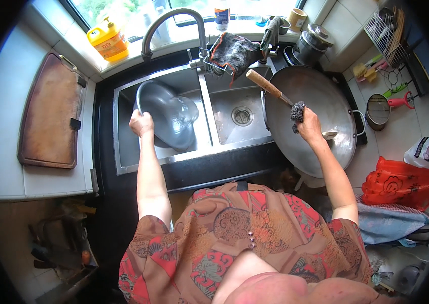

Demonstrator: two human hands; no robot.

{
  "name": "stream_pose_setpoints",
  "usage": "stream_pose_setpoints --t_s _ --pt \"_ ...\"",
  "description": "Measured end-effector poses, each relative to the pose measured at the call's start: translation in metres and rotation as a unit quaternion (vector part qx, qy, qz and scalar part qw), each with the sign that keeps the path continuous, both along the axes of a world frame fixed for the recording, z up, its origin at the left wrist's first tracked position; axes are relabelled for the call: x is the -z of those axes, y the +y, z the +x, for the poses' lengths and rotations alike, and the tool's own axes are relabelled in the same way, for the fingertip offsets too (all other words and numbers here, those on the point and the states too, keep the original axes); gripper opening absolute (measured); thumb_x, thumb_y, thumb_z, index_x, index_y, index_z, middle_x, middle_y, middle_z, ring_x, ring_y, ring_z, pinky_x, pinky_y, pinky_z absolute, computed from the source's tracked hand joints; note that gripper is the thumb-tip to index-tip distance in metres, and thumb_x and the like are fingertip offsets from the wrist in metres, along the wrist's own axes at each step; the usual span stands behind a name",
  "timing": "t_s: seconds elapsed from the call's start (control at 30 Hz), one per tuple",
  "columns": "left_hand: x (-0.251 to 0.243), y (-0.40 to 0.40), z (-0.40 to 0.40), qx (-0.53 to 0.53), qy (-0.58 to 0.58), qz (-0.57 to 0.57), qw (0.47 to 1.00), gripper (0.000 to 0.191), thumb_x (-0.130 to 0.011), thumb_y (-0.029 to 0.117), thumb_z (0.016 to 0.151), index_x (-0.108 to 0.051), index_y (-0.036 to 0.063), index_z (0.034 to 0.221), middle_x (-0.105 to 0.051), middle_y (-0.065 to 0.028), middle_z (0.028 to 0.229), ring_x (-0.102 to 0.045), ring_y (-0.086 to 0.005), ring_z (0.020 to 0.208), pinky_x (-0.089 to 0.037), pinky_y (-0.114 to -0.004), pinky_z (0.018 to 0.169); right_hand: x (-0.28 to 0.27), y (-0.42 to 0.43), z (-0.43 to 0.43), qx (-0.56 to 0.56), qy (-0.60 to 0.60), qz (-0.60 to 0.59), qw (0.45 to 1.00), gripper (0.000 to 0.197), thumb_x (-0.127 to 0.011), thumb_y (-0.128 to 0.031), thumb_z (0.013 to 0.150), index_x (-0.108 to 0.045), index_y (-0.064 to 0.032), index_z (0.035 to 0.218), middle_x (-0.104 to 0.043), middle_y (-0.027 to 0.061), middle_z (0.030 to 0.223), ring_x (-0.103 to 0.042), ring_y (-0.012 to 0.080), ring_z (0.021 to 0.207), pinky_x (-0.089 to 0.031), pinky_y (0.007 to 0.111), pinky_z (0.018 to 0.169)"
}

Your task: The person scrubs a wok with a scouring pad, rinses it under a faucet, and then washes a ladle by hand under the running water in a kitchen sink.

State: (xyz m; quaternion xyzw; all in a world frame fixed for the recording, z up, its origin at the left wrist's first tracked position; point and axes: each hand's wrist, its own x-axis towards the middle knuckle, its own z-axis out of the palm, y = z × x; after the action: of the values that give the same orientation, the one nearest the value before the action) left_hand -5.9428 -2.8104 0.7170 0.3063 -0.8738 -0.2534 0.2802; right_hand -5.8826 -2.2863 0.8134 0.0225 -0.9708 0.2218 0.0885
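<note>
My left hand (142, 123) grips the rim of a grey basin (161, 102), which is tilted in the left bowl of the steel sink (129, 152), with water in it. My right hand (309, 123) is closed on a dark scrubbing pad (297, 111) above the large metal wok (298, 152). A turner with a wooden handle (264, 83) runs beneath the pad and hand; its pale metal end shows past the hand. Whether the hand grips the turner too, I cannot tell. The faucet (174, 13) arches over the back of the sink.
A wooden cutting board (53, 114) lies at the left. Yellow detergent bottle (108, 41) stands on the sill. A dark cloth (233, 51) hangs on a wire rack behind the right bowl. At the right are a lidded pot (311, 45), a strainer (377, 110) and a red plastic bag (401, 184).
</note>
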Motion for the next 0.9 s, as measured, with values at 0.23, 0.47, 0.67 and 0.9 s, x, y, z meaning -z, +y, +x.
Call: stream_pose_setpoints --t_s 0.23,0.47,0.67,0.9 --pt "-0.088 0.038 0.024 0.116 0.044 -0.306 0.944 0.002 -0.060 0.011 0.078 -0.060 0.0097 0.077 -0.065 -0.0118 0.071 -0.063 -0.0305 0.068 -0.045 -0.049 0.091 -0.009 -0.001 0.005 0.025 -0.003 0.001 1.000 0.018 -0.060 -0.012 0.078 -0.060 -0.0066 0.096 -0.063 0.0178 0.088 -0.060 0.0383 0.087 -0.048 0.045 0.076" --pt "-0.107 0.019 0.066 -0.026 0.083 -0.232 0.969 0.008 -0.059 0.014 0.076 -0.059 0.0093 0.070 -0.064 -0.0120 0.066 -0.063 -0.0319 0.062 -0.052 -0.044 0.059 -0.006 0.002 -0.004 0.004 -0.003 0.003 1.000 0.019 -0.061 -0.010 0.076 -0.060 -0.0051 0.095 -0.063 0.0199 0.089 -0.060 0.0386 0.088 -0.048 0.046 0.077" --pt "-0.073 -0.061 0.161 -0.165 0.283 0.223 0.918 0.005 -0.057 -0.003 0.072 -0.059 -0.0013 0.068 -0.062 -0.0048 0.066 -0.058 -0.0149 0.059 -0.048 -0.031 0.056 -0.005 -0.012 -0.013 -0.002 -0.038 0.043 0.998 0.029 -0.064 -0.013 0.075 -0.059 -0.0096 0.103 -0.064 0.0174 0.095 -0.059 0.0376 0.094 -0.047 0.045 0.080" --pt "-0.058 -0.054 0.297 -0.242 0.369 0.369 0.818 0.017 -0.060 -0.005 0.069 -0.059 -0.0060 0.086 -0.062 -0.0100 0.084 -0.061 -0.0198 0.073 -0.050 -0.033 0.069 0.009 -0.011 -0.032 -0.004 -0.089 0.084 0.993 0.032 -0.059 -0.017 0.077 -0.058 -0.0135 0.109 -0.065 0.0180 0.098 -0.060 0.0374 0.096 -0.047 0.047 0.083"
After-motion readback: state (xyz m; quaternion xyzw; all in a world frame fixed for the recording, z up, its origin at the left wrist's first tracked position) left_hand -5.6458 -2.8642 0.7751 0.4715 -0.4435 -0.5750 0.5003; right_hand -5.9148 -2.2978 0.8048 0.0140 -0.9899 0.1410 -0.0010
